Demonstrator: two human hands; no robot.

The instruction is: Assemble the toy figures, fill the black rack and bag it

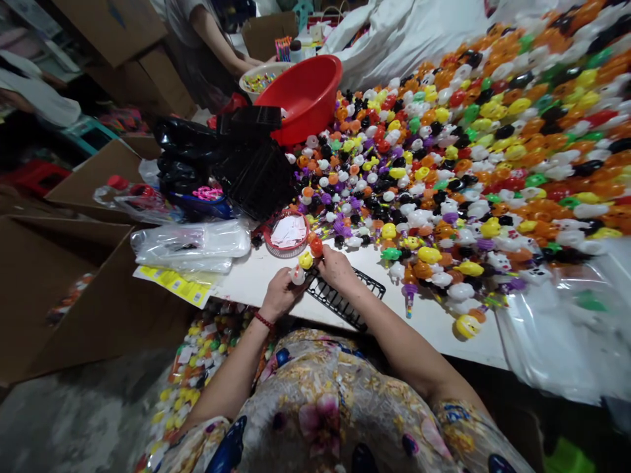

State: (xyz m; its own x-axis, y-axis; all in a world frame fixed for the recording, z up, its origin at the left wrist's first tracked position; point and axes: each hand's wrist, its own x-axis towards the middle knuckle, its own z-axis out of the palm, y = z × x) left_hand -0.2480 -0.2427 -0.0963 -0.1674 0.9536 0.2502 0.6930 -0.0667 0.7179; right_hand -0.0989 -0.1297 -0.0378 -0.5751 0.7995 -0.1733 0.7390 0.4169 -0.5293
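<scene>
My left hand point(280, 293), with a red bead bracelet at the wrist, closes around a pencil with a white figure topper point(298, 275); its shaft is hidden. My right hand point(337, 269) pinches a pencil with an orange-red topper point(316, 247). Between them shows a yellow topper point(305, 261); I cannot tell which hand, if either, holds it. A black slotted plastic tray point(372, 284) lies on the white table under my right hand and forearm. Just beyond my hands stands a red basket point(267, 244) of white paper slips.
A large heap of figure-topped pencils point(428, 197) covers the table's right side. Behind are a red basin point(315, 98) and black trays point(261, 177). Clear bags point(192, 243) lie left, more plastic bags point(552, 335) right. A cardboard box point(89, 289) stands left; a co-worker's arm point(217, 39) reaches in behind.
</scene>
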